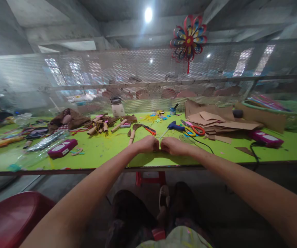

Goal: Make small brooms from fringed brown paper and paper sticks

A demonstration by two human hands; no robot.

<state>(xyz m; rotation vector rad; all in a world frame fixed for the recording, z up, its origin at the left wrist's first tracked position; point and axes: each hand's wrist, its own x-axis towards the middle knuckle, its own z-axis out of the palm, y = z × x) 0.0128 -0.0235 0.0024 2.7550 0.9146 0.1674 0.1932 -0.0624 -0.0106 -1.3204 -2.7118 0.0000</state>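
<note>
My left hand (149, 144) and my right hand (173, 146) are both curled into fists, knuckles facing each other with a narrow gap between them. They rest low over the front part of the green table. Whatever the fingers hold, if anything, is hidden. Just beyond my right hand lies a blue glue gun (176, 126), its cord running off to the right. Close behind my left hand is a small broom-like paper piece (133, 132) with a rolled handle and fringed end. A red-and-black cutter (150, 130) lies past the fists.
Scissors with orange handles (198, 130) lie beside a stack of brown paper (213, 120). Several rolled paper pieces (100, 125) sit left of centre. Purple boxes (62, 148) stand at both sides. A plastic bottle (45, 144) lies at left, and a green basket (267, 107) stands right.
</note>
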